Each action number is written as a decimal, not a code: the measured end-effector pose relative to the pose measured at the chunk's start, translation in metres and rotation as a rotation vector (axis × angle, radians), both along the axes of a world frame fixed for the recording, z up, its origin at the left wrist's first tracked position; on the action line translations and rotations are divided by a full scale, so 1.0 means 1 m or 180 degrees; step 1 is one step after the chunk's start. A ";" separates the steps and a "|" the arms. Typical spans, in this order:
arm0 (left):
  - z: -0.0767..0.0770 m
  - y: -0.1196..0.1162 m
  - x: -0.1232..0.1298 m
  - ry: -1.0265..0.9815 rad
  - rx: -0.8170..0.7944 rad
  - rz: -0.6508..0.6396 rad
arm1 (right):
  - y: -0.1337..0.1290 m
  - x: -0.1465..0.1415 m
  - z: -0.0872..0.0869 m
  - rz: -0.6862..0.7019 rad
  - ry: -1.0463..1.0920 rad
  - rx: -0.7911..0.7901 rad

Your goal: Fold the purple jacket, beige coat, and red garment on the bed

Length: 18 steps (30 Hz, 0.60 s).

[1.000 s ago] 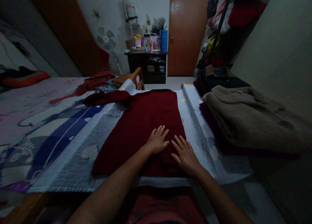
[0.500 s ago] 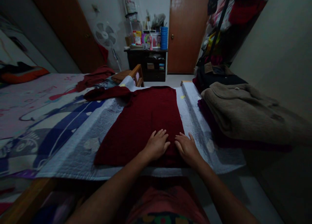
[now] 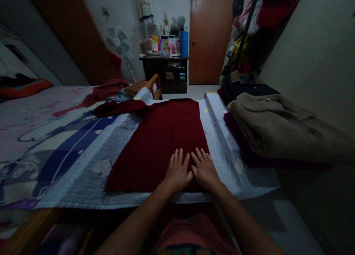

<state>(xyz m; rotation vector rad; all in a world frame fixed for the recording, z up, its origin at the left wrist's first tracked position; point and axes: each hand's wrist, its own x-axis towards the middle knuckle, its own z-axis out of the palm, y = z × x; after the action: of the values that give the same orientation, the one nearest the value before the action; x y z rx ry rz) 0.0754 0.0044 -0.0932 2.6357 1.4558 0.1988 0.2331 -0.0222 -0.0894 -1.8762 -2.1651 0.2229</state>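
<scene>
A dark red long-sleeved sweater (image 3: pixel 155 144) lies spread on a pale blue quilted cover (image 3: pixel 91 173), its hem toward me. One sleeve stretches out to the left; on the right the edge is straight and no sleeve shows. My left hand (image 3: pixel 179 171) rests flat on the lower part of the sweater, fingers spread. Close beside it my right hand (image 3: pixel 204 170) also lies flat near the sweater's right edge, fingers apart. The two thumbs nearly meet. Neither hand grips the cloth.
To the right is a stack of folded clothes with a brown fleece jacket (image 3: pixel 271 125) on top. On the left, a bed with a printed blanket (image 3: pixel 61 144) holds loose clothes (image 3: pixel 108 89). A wooden chair back (image 3: pixel 155 86), a fan (image 3: pixel 118 42) and a dark cabinet (image 3: pixel 165 75) stand beyond.
My right hand has moved left, closer to my left hand, and both now lie flatter with fingers pointing forward. The sweater keeps its shape; the view has shifted slightly.
</scene>
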 end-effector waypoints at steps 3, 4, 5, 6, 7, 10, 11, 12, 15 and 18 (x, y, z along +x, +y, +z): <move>0.001 -0.001 -0.001 -0.0023 -0.0010 0.0087 | 0.001 0.000 0.000 -0.0140 -0.0031 -0.0034; 0.001 -0.001 -0.001 -0.0036 -0.0010 0.0102 | 0.001 0.000 0.000 -0.0168 -0.0031 -0.0045; 0.000 -0.001 -0.002 -0.0051 -0.0011 0.0112 | 0.001 0.000 -0.001 -0.0181 -0.0028 -0.0050; 0.000 -0.001 -0.002 -0.0071 -0.0005 0.0114 | 0.001 0.000 -0.001 -0.0188 -0.0023 -0.0047; -0.001 -0.001 -0.002 -0.0095 0.0006 0.0116 | 0.001 0.000 -0.002 -0.0203 -0.0016 -0.0035; -0.003 -0.002 -0.002 -0.0133 0.0016 0.0224 | 0.000 0.003 -0.005 -0.0378 0.0014 -0.0009; -0.003 -0.002 -0.002 -0.0124 0.0001 0.0282 | -0.001 0.004 -0.005 -0.0462 0.0018 -0.0036; -0.003 -0.002 -0.002 -0.0110 -0.0017 0.0328 | -0.001 0.005 -0.005 -0.0535 0.0018 -0.0093; -0.003 -0.003 -0.001 -0.0075 -0.0039 0.0347 | 0.004 0.008 0.001 -0.0620 0.0002 -0.0297; -0.002 -0.004 0.000 -0.0064 -0.0043 0.0298 | 0.022 0.006 0.015 -0.0483 0.0016 -0.0300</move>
<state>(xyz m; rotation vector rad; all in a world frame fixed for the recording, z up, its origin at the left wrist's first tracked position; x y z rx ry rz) 0.0755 0.0006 -0.0952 2.5498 1.5696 0.2230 0.2395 -0.0006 -0.0741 -2.0779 -2.0297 0.3030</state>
